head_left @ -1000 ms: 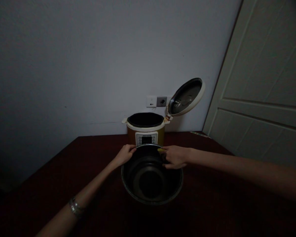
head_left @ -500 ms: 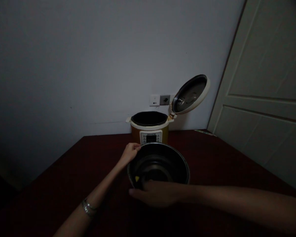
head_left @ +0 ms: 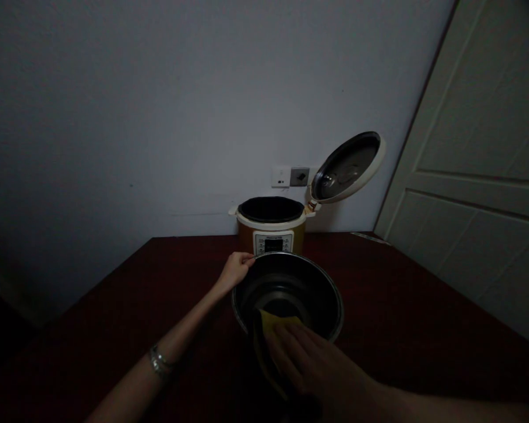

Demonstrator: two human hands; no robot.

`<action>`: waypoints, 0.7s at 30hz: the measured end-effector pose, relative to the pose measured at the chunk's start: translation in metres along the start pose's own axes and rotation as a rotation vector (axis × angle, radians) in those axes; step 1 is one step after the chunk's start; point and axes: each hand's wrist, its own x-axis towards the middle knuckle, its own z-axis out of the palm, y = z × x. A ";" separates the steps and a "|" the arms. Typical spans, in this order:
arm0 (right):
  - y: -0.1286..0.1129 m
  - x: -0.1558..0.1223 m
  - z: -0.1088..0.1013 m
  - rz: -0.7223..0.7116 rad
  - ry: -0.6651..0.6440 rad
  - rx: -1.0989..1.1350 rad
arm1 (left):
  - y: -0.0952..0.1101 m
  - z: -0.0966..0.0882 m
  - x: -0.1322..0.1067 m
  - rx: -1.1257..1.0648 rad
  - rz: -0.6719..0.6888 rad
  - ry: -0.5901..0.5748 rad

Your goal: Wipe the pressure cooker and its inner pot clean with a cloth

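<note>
A dark, round inner pot (head_left: 317,288) with a pale metal rim stands on the table, its mouth tilted toward me. My left hand (head_left: 237,268) pinches the rim at the far left, fingers closed on it. At the pot's near side, my right hand (head_left: 304,355) is closed on a yellow cloth (head_left: 273,320) with a dark side, held against the near rim. That hand hides part of the rim and the pot's near wall. Just behind the pot stands an electric cooker (head_left: 245,234) with a dark inside and a control panel, its lid (head_left: 352,167) swung up to the right.
The dark red table (head_left: 189,258) reaches back to a pale wall (head_left: 158,117). Wall sockets (head_left: 281,176) sit behind the cooker. A pale panelled door (head_left: 467,205) stands on the right, and a thin flat strip (head_left: 370,238) lies at the table's back right edge.
My right hand has drawn back and turned over, bringing the yellow cloth into fuller view at the near rim. My left hand keeps its hold on the rim. The view has shifted slightly.
</note>
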 end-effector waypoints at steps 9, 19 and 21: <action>0.017 0.030 -0.025 -0.177 -0.154 0.374 | 0.004 0.003 -0.024 -0.980 -0.499 0.161; 0.055 0.111 -0.004 -0.366 -0.034 0.363 | -0.016 -0.001 -0.028 -0.930 -0.508 0.067; 0.074 0.122 0.005 -0.398 -0.013 0.275 | -0.018 -0.003 -0.027 -0.913 -0.543 0.005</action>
